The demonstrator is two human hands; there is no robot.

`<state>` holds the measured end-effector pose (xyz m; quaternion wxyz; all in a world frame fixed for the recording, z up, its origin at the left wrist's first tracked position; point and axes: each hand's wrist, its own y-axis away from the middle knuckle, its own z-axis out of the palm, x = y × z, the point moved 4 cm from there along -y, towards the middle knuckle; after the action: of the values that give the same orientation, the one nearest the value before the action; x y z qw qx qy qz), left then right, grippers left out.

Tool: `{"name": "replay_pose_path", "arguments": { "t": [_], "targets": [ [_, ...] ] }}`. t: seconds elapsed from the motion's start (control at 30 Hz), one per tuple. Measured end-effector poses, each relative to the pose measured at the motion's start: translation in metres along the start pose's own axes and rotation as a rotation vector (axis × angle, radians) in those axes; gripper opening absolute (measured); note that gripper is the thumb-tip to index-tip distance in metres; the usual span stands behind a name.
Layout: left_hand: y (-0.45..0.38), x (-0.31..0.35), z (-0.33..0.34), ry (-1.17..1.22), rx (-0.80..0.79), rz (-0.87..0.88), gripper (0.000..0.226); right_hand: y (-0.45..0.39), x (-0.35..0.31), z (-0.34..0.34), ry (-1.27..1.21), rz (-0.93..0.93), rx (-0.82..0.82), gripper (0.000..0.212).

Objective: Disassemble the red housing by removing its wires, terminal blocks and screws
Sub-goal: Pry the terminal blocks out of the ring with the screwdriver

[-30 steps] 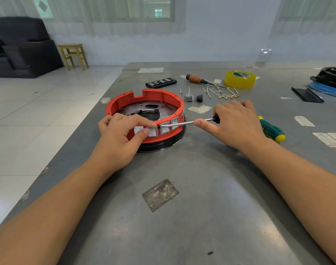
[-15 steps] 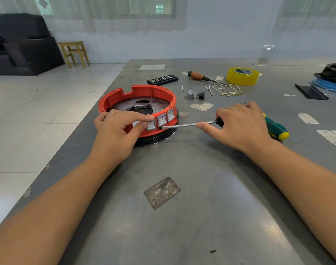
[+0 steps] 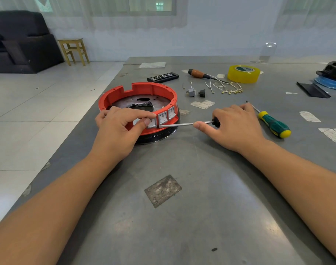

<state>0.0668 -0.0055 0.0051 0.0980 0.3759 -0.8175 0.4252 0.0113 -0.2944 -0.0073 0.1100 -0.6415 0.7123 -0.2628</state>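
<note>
The round red housing (image 3: pixel 144 90) sits on a black base at the left of the grey table, with three grey rocker switches (image 3: pixel 162 118) in its near wall. My left hand (image 3: pixel 117 131) grips that near wall, thumb and forefinger pinching beside the leftmost switch. My right hand (image 3: pixel 234 127) holds a black-handled screwdriver (image 3: pixel 184 124) level, forefinger along the shaft; its flat tip touches the housing just below the middle switch. Loose removed wires (image 3: pixel 226 87) and two small terminal parts (image 3: pixel 195 92) lie behind.
A green-and-yellow screwdriver (image 3: pixel 274 125) lies right of my right hand. Further back are an orange-handled tool (image 3: pixel 198 74), a yellow tape roll (image 3: pixel 243 73), a black bit case (image 3: pixel 162 77) and, at the far right, a black part on a blue disc (image 3: pixel 331 77). The table's left edge is close to the housing.
The screwdriver tip has slid a little left along the housing wall to under the middle switch. Both hands keep their grips; the view has shifted slightly.
</note>
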Motion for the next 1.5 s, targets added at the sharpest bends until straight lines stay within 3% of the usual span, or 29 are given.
{"name": "replay_pose_path", "arguments": {
  "t": [0.27, 0.73, 1.2, 1.5],
  "targets": [
    [-0.003, 0.002, -0.001, 0.028, -0.054, -0.033, 0.034, -0.022, 0.004, 0.014, -0.044, -0.054, -0.027, 0.084],
    [-0.009, -0.004, 0.003, -0.039, -0.206, -0.137, 0.027, -0.063, 0.001, 0.029, -0.097, -0.153, -0.150, 0.085],
    [-0.010, -0.002, 0.003, -0.039, -0.230, -0.160, 0.029, -0.070, -0.006, 0.039, -0.135, -0.176, -0.130, 0.086],
    [-0.006, -0.002, 0.003, -0.046, -0.132, -0.042, 0.025, -0.054, -0.019, 0.025, -0.101, -0.222, -0.039, 0.088]
  ]
}}
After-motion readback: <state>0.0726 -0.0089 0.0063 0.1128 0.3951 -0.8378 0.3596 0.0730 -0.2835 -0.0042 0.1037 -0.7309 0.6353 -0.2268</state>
